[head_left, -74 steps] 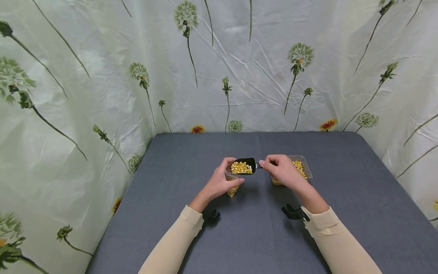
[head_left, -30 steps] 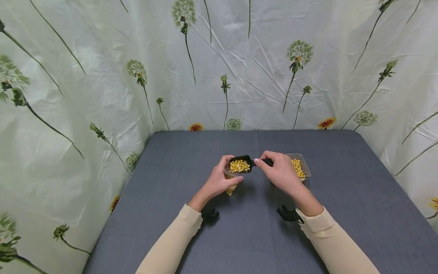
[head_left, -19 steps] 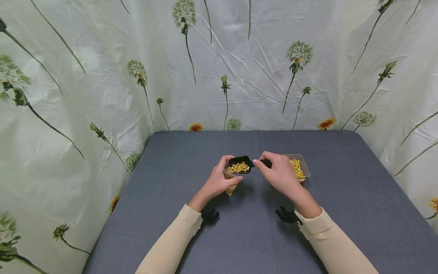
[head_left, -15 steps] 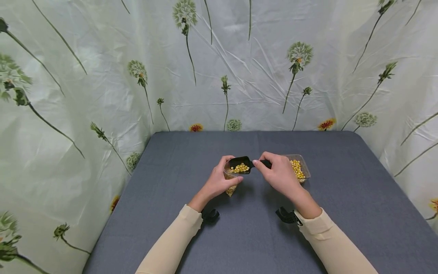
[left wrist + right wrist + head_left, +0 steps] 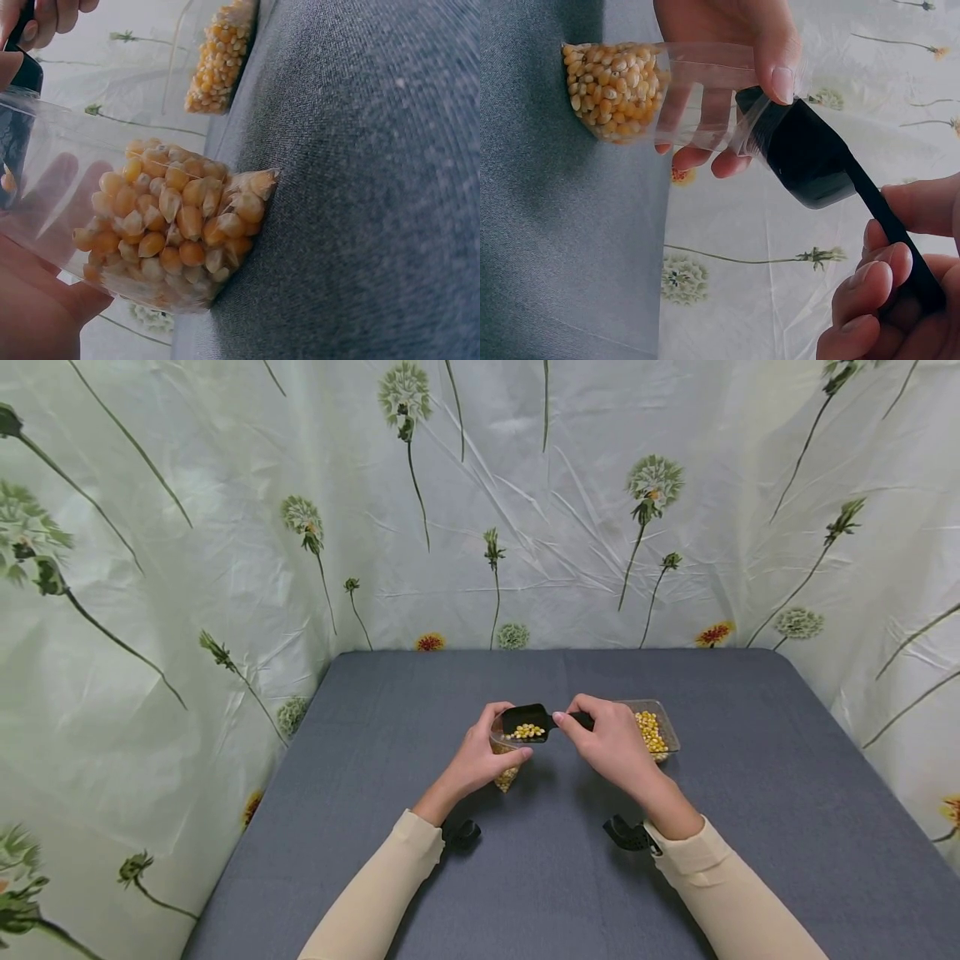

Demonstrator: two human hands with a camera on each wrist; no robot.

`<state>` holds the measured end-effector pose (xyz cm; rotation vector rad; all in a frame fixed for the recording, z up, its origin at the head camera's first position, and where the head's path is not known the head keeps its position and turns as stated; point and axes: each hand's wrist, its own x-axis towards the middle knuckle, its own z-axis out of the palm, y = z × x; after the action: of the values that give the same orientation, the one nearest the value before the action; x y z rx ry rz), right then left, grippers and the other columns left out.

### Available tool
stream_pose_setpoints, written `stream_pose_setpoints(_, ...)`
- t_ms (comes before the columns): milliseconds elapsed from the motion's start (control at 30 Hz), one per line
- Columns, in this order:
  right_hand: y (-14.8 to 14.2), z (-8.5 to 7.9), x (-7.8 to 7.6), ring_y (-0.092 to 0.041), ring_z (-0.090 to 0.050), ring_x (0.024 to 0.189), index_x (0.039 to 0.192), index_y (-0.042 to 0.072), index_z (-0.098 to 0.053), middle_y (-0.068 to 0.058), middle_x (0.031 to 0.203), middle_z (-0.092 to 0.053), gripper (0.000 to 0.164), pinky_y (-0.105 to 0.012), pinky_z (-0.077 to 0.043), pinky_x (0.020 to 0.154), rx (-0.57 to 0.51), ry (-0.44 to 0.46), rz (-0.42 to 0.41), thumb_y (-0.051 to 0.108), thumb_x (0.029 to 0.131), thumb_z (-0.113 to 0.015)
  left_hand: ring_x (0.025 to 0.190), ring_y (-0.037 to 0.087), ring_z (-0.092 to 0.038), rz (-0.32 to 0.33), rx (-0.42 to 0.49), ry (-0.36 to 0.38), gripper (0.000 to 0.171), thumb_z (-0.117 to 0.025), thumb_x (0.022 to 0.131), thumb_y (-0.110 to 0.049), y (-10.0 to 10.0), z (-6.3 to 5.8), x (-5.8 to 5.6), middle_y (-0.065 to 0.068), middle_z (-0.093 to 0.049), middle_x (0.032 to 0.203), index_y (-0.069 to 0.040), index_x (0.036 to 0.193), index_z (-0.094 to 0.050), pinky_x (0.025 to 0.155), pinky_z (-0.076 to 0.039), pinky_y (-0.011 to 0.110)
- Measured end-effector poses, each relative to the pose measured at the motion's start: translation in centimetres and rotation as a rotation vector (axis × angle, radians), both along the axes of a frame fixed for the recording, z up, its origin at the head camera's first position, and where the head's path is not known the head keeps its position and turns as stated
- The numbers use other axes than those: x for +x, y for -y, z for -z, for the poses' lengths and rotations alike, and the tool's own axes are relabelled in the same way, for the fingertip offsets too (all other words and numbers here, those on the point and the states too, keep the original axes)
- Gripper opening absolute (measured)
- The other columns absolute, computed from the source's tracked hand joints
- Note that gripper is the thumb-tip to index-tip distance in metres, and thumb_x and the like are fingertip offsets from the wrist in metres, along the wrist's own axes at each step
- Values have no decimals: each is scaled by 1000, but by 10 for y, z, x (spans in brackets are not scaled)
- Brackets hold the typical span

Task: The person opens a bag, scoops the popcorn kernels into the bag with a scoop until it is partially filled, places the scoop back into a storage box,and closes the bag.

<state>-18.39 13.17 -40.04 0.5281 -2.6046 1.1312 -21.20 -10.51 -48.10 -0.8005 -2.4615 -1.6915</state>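
My left hand [image 5: 480, 758] grips a clear plastic bag [image 5: 169, 217] around its mouth, thumb on the near side. Corn kernels fill the lower part of the bag, whose bottom rests on the cloth. The right hand [image 5: 613, 743] holds a black scoop [image 5: 810, 154] by its handle, with the thumb against it and the fingers curled round. The scoop's front end sits inside the bag's mouth, tilted down towards it. A small heap of corn kernels [image 5: 527, 732] lies in the scoop. Partly behind the right hand stands a clear plastic container [image 5: 677, 745] of corn kernels.
A grey-blue cloth [image 5: 540, 885] covers the table. Behind it and along the sides hangs a pale curtain [image 5: 570, 502] with a dandelion print. Black wrist mounts [image 5: 462, 835] stick out under both forearms, close above the table.
The scoop has shifted slightly left, further into the bag's mouth, and tipped. The kernels in it have dwindled to a small heap. The left hand keeps its grip on the bag.
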Motion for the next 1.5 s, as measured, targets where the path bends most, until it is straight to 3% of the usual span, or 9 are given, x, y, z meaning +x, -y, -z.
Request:
stream_pose_setpoints(267, 1, 1, 1, -17, -45, 50, 82, 17, -64, 3, 60, -51, 20, -35, -37, 50, 7, -15, -1, 29, 98, -69, 99, 16, -66, 24, 10, 12, 66, -80, 89, -32, 1, -1, -1, 2, -63, 120, -24, 141, -40, 78, -55, 39)
stream_pose_setpoints(567, 5, 6, 1, -10, -42, 49, 82, 19, -64, 9, 62, -49, 19, -31, -36, 47, 50, -178, -50, 29, 96, -72, 96, 17, -65, -1, 9, 41, 69, -78, 89, -39, 2, -1, 0, 2, -60, 116, -20, 143, -40, 76, -54, 39)
stream_pose_setpoints(800, 8, 10, 1, -6, -42, 53, 85, 18, -63, 10, 70, -51, 17, -29, -36, 48, 118, -307, -60, 26, 93, -75, 104, 17, -57, -22, 24, 30, 65, -80, 88, -37, 4, -1, 0, 0, -57, 121, -25, 141, -43, 88, -48, 44)
stream_pose_setpoints(933, 9, 11, 1, -6, -43, 55, 87, 17, -63, 9, 73, -53, 17, -28, -36, 49, 153, -336, -53, 26, 92, -77, 100, 19, -57, -19, 44, 40, 71, -81, 88, -35, 4, 0, -1, 1, -57, 119, -15, 144, -42, 79, -48, 42)
stream_pose_setpoints(1033, 9, 13, 1, -6, -42, 54, 87, 17, -63, 8, 74, -53, 17, -28, -36, 48, 162, -356, -52, 25, 91, -78, 98, 19, -57, -19, 56, 46, 73, -82, 87, -34, 2, 1, -1, 2, -57, 118, -17, 144, -41, 76, -48, 42)
stream_pose_setpoints(1200, 8, 14, 2, -5, -41, 53, 87, 17, -62, 8, 74, -53, 18, -27, -35, 47, 161, -372, -53, 25, 91, -78, 104, 19, -56, -44, 60, 59, 79, -85, 84, -35, -2, 2, 0, 2, -55, 123, -19, 146, -39, 86, -49, 41)
stream_pose_setpoints(1500, 7, 12, 3, -6, -41, 54, 87, 17, -63, 8, 75, -53, 16, -28, -36, 48, 149, -354, -63, 25, 92, -76, 97, 21, -55, -114, -8, 84, 81, -82, 84, -43, -4, 3, 1, 4, -54, 113, -15, 147, -38, 83, -48, 45)
